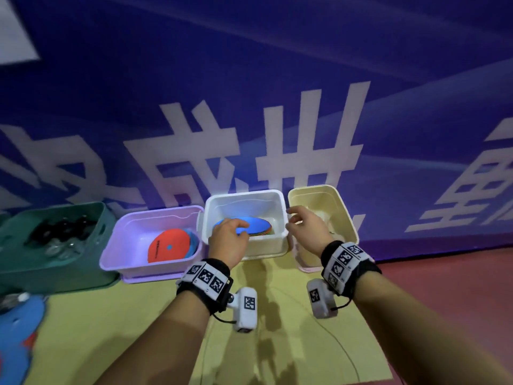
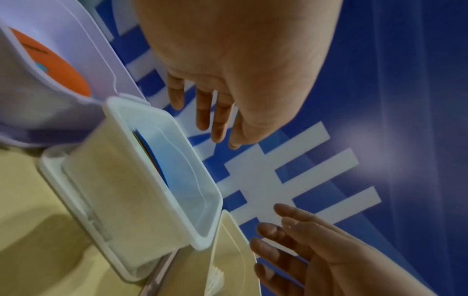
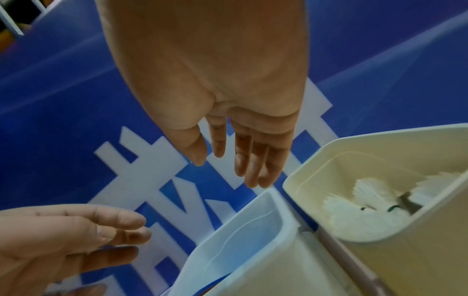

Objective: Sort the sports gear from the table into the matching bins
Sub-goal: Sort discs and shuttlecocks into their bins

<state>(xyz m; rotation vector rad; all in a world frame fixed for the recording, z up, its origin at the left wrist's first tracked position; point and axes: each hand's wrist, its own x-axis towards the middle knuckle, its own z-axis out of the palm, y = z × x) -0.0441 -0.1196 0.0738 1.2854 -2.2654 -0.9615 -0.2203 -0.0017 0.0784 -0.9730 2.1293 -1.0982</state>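
Note:
Four bins stand in a row at the table's far edge. The white bin point(image 1: 273, 245) holds a stack of flat discs with a blue disc point(image 1: 258, 225) on top. My left hand point(image 1: 233, 232) hovers over the white bin's front left corner with relaxed fingers and holds nothing. The left wrist view shows this left hand point(image 2: 210, 124) empty above the white bin point(image 2: 162, 200). Over the gap between the white bin and the cream bin point(image 1: 344, 207) hovers my right hand point(image 1: 298, 219), open and empty. White shuttlecocks point(image 3: 367, 200) lie in the cream bin point(image 3: 380, 152). A red-orange disc point(image 1: 169, 247) lies in the lilac bin point(image 1: 130, 237).
A green bin point(image 1: 16, 254) at far left holds dark and clear items. Blue foam pieces point(image 1: 19, 329) lie at the left of the yellow-green table point(image 1: 125, 329). A blue banner wall point(image 1: 277, 79) rises right behind the bins. Red floor point(image 1: 444, 287) shows at the right.

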